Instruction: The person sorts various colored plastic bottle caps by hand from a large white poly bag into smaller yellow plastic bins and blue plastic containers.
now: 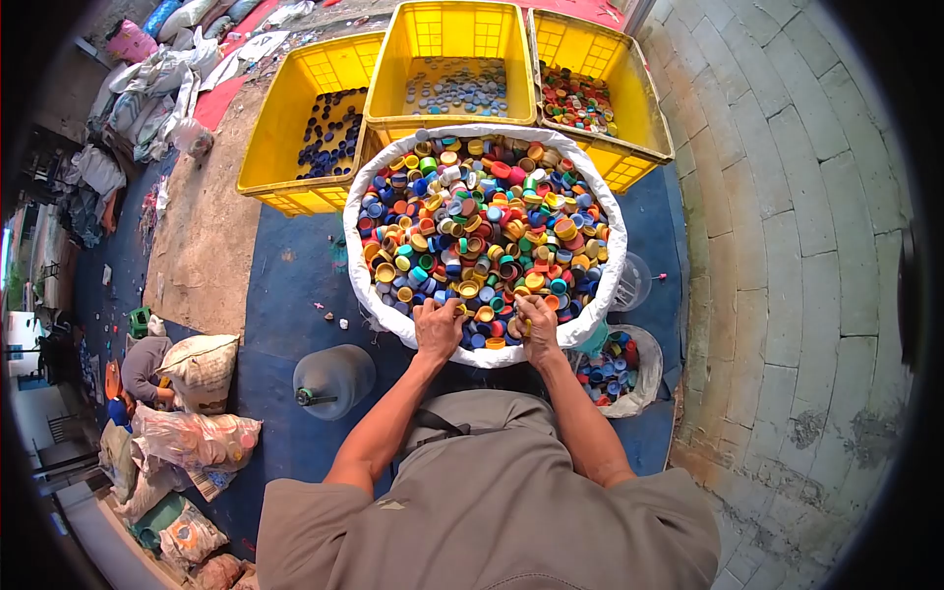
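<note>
1. The white sack (615, 211) stands in front of the person, its mouth facing up; that mouth is a broad oval, slightly longer from side to side than from near to far
2. The bottle caps (472, 221) heaped in it point every way, some hollow side up, some tipped on edge
3. The left hand (438, 326) is over the near part of the heap, thumb and forefinger narrowed on a yellow cap (459, 308)
4. The right hand (537, 326) is beside it with a gap between, fingers drawn close together; whether they grip a cap, I cannot tell
5. The sack's far rim is close against the yellow crates (450, 116); leftward, blue mat (285, 285) lies open, with a large clear jug (339, 382) nearer the person, and a block wall (787, 256) bounds the right
6. Counted: three crates, holding dark blue, pale blue and mostly red caps; one jug; one smaller white bag (649, 369) of caps at right; one other person (147, 369) at far left; the heaped caps are too many to count
</note>
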{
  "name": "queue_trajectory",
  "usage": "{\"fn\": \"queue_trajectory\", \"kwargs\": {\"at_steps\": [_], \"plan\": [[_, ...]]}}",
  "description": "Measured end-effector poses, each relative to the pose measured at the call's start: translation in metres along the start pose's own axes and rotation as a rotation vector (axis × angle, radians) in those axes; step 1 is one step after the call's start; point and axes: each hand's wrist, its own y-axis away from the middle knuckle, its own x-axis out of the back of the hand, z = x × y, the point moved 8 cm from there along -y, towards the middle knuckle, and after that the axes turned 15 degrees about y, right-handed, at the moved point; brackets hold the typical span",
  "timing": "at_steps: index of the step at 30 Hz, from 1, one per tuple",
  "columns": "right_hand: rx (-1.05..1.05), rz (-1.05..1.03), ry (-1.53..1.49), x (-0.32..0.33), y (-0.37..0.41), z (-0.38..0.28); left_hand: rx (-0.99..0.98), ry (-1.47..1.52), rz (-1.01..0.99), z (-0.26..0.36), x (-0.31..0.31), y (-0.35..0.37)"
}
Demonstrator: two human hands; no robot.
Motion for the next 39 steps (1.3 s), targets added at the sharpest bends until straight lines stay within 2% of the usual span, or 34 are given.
{"fn": "queue_trajectory", "kwargs": {"at_steps": [1,7,9,11,15,20,23,26,29,30,33,34,35,38,39], "plan": [[0.047,0.046,0.136,0.0,-0.005,-0.006,0.015,0.057,0.032,0.001,0.004,-0.001],[0.388,0.271,0.876,-0.026,-0.036,-0.067,0.613,1.235,0.143,-0.031,-0.005,0.011],[0.537,0.312,1.041,-0.034,-0.054,-0.073,0.766,1.563,0.1,-0.026,-0.01,0.018],[0.542,0.354,1.251,-0.04,-0.069,-0.074,0.867,1.849,0.077,-0.018,-0.011,0.023],[0.537,0.323,1.411,-0.058,-0.075,-0.082,0.956,2.104,0.148,-0.019,-0.015,0.032],[0.369,0.324,1.447,-0.055,-0.085,-0.077,1.025,1.948,0.172,-0.027,-0.017,0.039],[0.383,0.305,1.342,-0.053,-0.084,-0.078,1.013,1.877,0.144,-0.028,-0.017,0.039],[0.47,0.237,1.128,-0.052,-0.076,-0.079,1.013,1.746,0.135,-0.03,-0.017,0.036],[0.48,0.091,0.639,-0.053,-0.061,-0.079,0.956,1.568,0.097,-0.032,-0.015,0.028],[0.391,-0.025,0.358,-0.055,-0.06,-0.072,0.836,1.436,0.105,-0.03,-0.008,0.02],[0.066,-0.333,-0.013,-0.059,-0.048,-0.053,0.477,1.037,0.117,-0.014,0.012,-0.004],[0.05,-0.31,-0.013,-0.062,-0.041,-0.051,0.473,1.016,0.04,0.007,0.024,-0.013],[0.061,-0.393,-0.034,-0.065,-0.04,-0.048,0.374,0.952,0.012,0.016,0.027,-0.022],[0.05,-0.471,-0.002,-0.071,-0.029,-0.045,0.108,0.768,-0.08,0.026,0.028,-0.041],[0.043,-0.518,-0.007,-0.072,-0.026,-0.044,0.124,0.782,-0.119,0.027,0.025,-0.044]]}}
